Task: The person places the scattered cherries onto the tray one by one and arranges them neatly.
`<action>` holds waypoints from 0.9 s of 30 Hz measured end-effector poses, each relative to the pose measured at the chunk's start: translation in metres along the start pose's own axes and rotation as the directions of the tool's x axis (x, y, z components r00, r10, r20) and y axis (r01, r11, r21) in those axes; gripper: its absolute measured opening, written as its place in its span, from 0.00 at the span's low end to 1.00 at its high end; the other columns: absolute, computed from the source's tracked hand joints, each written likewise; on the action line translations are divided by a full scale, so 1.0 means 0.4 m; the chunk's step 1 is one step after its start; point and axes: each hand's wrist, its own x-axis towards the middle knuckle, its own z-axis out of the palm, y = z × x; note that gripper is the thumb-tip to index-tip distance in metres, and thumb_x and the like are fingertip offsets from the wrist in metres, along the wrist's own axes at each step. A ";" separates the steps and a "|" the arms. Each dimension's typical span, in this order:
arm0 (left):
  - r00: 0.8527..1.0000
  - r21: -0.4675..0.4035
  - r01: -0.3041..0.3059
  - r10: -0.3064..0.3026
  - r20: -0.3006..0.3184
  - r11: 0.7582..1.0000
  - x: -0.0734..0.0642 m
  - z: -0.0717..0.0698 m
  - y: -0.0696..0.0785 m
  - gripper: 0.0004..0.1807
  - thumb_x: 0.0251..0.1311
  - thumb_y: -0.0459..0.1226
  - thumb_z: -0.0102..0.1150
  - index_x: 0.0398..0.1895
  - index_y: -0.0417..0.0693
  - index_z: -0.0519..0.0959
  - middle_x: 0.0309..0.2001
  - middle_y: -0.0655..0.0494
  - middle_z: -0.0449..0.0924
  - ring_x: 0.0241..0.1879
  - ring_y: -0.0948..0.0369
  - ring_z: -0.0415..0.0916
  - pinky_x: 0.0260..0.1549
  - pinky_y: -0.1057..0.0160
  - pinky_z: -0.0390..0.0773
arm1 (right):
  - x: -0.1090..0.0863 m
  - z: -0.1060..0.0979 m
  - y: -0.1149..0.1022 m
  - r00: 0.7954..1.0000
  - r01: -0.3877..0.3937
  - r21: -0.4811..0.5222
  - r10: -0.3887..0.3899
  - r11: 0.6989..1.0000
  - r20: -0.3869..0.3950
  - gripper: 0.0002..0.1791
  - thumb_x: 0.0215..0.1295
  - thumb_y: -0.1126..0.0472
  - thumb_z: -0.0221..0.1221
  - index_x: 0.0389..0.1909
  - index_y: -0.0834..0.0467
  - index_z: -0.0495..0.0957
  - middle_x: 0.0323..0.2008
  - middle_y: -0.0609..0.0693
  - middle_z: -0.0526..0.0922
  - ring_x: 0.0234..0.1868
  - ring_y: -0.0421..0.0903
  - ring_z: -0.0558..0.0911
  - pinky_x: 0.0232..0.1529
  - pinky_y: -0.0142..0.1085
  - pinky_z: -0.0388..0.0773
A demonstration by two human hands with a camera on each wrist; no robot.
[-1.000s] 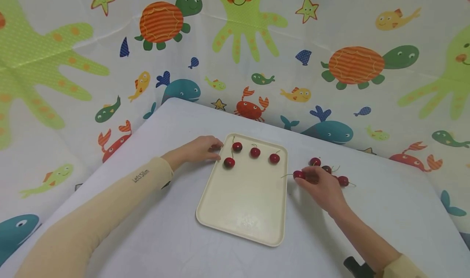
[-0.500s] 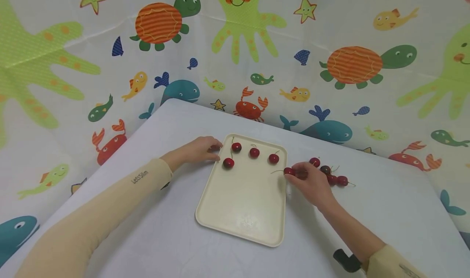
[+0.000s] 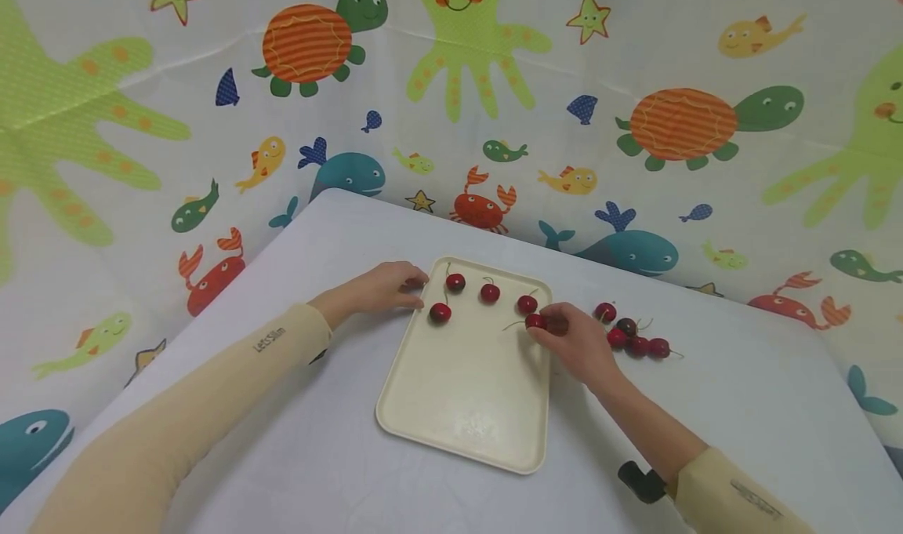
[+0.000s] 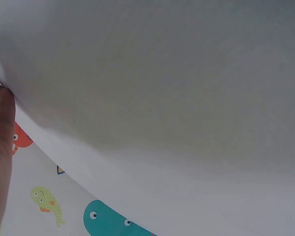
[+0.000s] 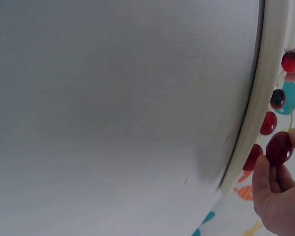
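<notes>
In the head view, a cream tray (image 3: 458, 393) lies on the white table with several dark red cherries near its far end, such as the cherry (image 3: 440, 313) at the left. My right hand (image 3: 578, 342) pinches a cherry (image 3: 535, 321) between thumb and fingers over the tray's right side, close to another cherry (image 3: 527, 304). The held cherry's stem points left. The right wrist view also shows this held cherry (image 5: 279, 148) in the fingertips. At the tray's left rim, my left hand (image 3: 381, 287) rests with its fingers and thumb apart, touching the edge.
Several loose cherries (image 3: 637, 346) sit in a cluster on the table (image 3: 741, 393) to the right of the tray. Behind the table hangs a cloth (image 3: 536, 158) printed with sea animals. A black strap piece (image 3: 642, 483) shows under the right wrist.
My right hand has carried its cherry leftward from beside the cluster to above the tray, uncovering more of the loose cherries. The left hand has stayed at the rim.
</notes>
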 end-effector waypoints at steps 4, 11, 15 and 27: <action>1.000 -0.002 0.012 -0.012 0.000 1.000 0.002 0.000 0.002 0.30 0.53 0.44 0.63 0.60 0.45 0.70 0.56 0.50 0.73 0.57 0.55 0.69 0.58 0.55 0.70 | 0.009 0.007 -0.014 1.000 0.014 0.004 -0.014 1.000 0.004 0.26 0.54 0.50 0.64 0.53 0.54 0.72 0.48 0.52 0.79 0.48 0.49 0.79 0.47 0.39 0.80; 1.000 -0.006 0.015 -0.015 0.003 1.000 0.002 -0.001 0.003 0.30 0.53 0.45 0.64 0.60 0.45 0.69 0.56 0.50 0.73 0.57 0.55 0.69 0.58 0.55 0.70 | 0.028 0.018 -0.021 0.999 0.016 0.060 -0.018 0.998 0.034 0.26 0.54 0.53 0.65 0.54 0.53 0.71 0.51 0.52 0.78 0.51 0.49 0.78 0.49 0.39 0.78; 1.000 -0.004 0.018 -0.018 0.004 1.000 0.003 0.000 0.003 0.31 0.53 0.45 0.64 0.60 0.45 0.69 0.57 0.50 0.73 0.57 0.55 0.69 0.58 0.55 0.70 | 0.032 0.024 -0.027 0.998 0.017 0.093 -0.022 0.996 0.052 0.26 0.54 0.55 0.65 0.54 0.53 0.72 0.52 0.52 0.78 0.52 0.50 0.77 0.50 0.39 0.78; 1.000 0.003 0.017 -0.017 0.007 1.000 0.008 0.003 -0.002 0.30 0.53 0.44 0.64 0.60 0.45 0.70 0.56 0.50 0.73 0.56 0.55 0.69 0.58 0.56 0.71 | 0.052 0.063 -0.067 0.995 0.041 0.084 -0.049 0.996 0.087 0.25 0.53 0.56 0.66 0.54 0.54 0.73 0.49 0.51 0.80 0.50 0.47 0.79 0.50 0.37 0.78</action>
